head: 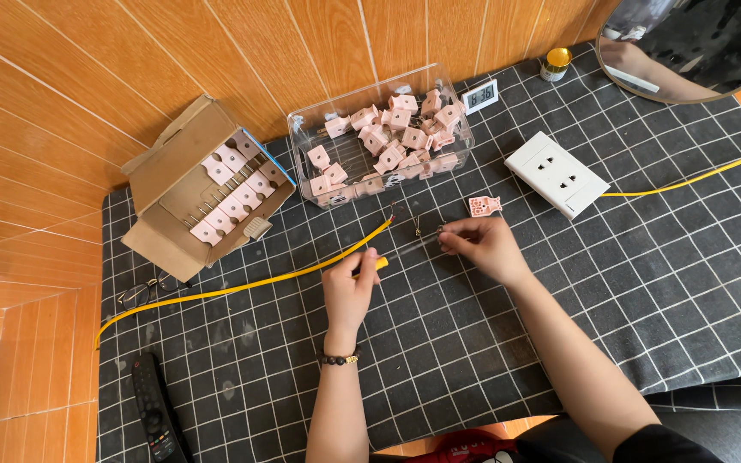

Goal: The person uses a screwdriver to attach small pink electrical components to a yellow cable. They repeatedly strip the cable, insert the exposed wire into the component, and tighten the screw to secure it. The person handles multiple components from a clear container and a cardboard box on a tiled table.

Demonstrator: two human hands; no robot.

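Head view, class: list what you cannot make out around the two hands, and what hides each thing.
- Screwdriver: its handle is mostly covered by the left hand.
- Small part pinched at the right hand: hidden by the fingers, too small to identify.
- Remote control: cut off by the bottom edge.
- Round mirror: cut off by the top and right edges.

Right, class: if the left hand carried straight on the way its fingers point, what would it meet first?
Probably the yellow cable, which crosses just beyond the left hand. Past that lies the clear box of pink parts, though depth is hard to judge from above.
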